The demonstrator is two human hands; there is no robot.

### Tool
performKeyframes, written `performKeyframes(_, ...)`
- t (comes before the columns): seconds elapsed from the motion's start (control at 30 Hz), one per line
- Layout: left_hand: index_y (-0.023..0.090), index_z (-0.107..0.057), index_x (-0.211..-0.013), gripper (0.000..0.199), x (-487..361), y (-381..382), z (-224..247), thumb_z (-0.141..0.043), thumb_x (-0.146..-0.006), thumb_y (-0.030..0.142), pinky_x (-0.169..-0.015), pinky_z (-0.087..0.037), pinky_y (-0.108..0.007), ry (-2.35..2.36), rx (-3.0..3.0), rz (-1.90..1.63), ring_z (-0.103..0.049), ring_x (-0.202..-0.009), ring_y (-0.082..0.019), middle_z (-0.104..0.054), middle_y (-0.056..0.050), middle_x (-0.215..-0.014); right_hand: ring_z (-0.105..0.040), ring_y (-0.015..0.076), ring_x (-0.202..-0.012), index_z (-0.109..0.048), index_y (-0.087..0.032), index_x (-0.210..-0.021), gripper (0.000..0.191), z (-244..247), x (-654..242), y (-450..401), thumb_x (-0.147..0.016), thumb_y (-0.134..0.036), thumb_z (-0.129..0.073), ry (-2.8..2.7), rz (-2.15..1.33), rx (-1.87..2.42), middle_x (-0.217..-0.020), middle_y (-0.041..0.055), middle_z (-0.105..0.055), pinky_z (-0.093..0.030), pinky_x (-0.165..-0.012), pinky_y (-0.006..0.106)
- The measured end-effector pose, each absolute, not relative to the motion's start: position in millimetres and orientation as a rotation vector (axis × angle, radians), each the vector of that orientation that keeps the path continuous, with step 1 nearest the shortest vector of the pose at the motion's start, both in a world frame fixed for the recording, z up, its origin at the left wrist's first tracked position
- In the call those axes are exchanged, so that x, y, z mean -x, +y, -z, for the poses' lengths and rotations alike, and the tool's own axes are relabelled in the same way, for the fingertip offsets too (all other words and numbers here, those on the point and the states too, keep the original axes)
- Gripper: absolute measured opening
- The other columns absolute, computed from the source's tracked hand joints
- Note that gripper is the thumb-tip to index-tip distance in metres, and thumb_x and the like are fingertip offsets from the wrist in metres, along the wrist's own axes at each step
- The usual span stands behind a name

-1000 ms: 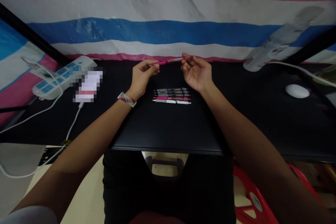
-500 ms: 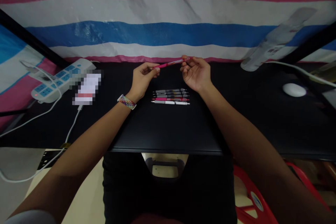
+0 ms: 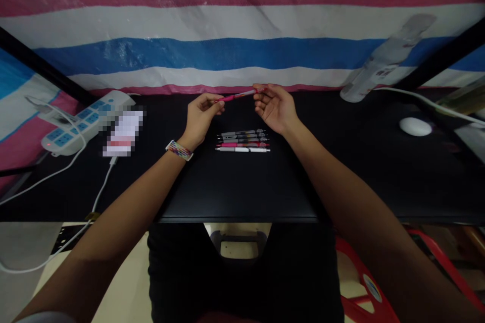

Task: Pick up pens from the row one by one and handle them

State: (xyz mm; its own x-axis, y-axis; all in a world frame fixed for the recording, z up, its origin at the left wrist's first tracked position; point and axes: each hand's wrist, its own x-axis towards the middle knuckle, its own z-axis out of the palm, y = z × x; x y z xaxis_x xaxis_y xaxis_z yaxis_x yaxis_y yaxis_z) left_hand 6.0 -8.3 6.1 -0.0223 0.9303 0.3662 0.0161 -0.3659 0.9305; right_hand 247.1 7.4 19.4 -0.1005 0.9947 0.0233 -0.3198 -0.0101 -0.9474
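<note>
A pink pen [image 3: 238,95] is held up over the far part of the black table [image 3: 238,186], one end in each hand. My left hand [image 3: 200,117] pinches its left end between thumb and fingers. At the other end, my right hand [image 3: 277,107] grips it with the thumb and index finger, palm turned up and the other fingers loosely curled. Below the hands several pens lie side by side: grey and clear ones [image 3: 242,136] at the back, a pink one [image 3: 238,145], and a white one [image 3: 242,150] nearest me.
On the left are a white power strip [image 3: 89,122], a pixelated phone [image 3: 123,133] and its white cable [image 3: 102,189]. A clear bottle [image 3: 379,63] stands at the back right, with a white mouse [image 3: 416,126] in front of it. Striped sheeting [image 3: 235,53] hangs behind the table.
The view has shifted slightly, so everything sits a little lower and further left. Both hands keep hold of the pink pen, and the row of pens lies as before.
</note>
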Motion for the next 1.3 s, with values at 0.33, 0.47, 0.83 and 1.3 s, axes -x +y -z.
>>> performKeyframes(0.33,0.021,-0.084,-0.096,0.01,-7.3,-15.7,-9.1,-0.085,-0.089,0.028,-0.081,-0.058,-0.032,1.083,-1.759,-1.309,-0.072,-0.083,-0.018,-0.082,-0.006,-0.092,-0.062,0.0132,-0.064,-0.086,-0.022,-0.093,0.014,-17.9,-251.6,-6.5,-0.085,-0.033,-0.089,-1.185,-1.354,0.943,-0.076,0.0008,-0.073,-0.056,-0.062,0.027)
performKeyframes(0.47,0.021,-0.087,-0.092,0.012,-6.0,-20.1,-8.2,-0.083,-0.089,0.033,-0.074,-0.054,-0.032,1.126,-1.942,-1.205,-0.069,-0.076,-0.018,-0.082,-0.006,-0.087,-0.071,0.0192,-0.076,-0.089,-0.024,-0.088,0.01,-15.8,-261.4,-9.9,-0.086,-0.033,-0.087,-1.406,-1.196,0.997,-0.079,0.0036,-0.079,-0.061,-0.078,0.035)
performKeyframes(0.83,0.023,-0.082,-0.081,0.006,-4.3,-25.2,-8.4,-0.076,-0.081,0.022,-0.078,-0.055,-0.037,1.182,-2.178,-1.005,-0.068,-0.079,-0.022,-0.079,-0.005,-0.084,-0.077,0.0313,-0.102,-0.089,-0.029,-0.087,0.008,-4.0,-272.4,-25.8,-0.089,-0.025,-0.082,-1.904,-0.64,1.161,-0.101,0.0066,-0.085,-0.055,-0.106,0.055)
performKeyframes(1.3,0.024,-0.079,-0.081,0.011,-6.3,-27.5,-14.6,-0.071,-0.084,0.018,-0.108,-0.048,-0.05,1.157,-2.327,-0.881,-0.068,-0.081,-0.023,-0.078,-0.001,-0.083,-0.072,0.0303,-0.097,-0.088,-0.029,-0.083,0.012,-11.4,-273.0,-31.5,-0.087,-0.023,-0.079,-2.053,-0.562,1.152,-0.095,0.0049,-0.085,-0.053,-0.102,0.053)
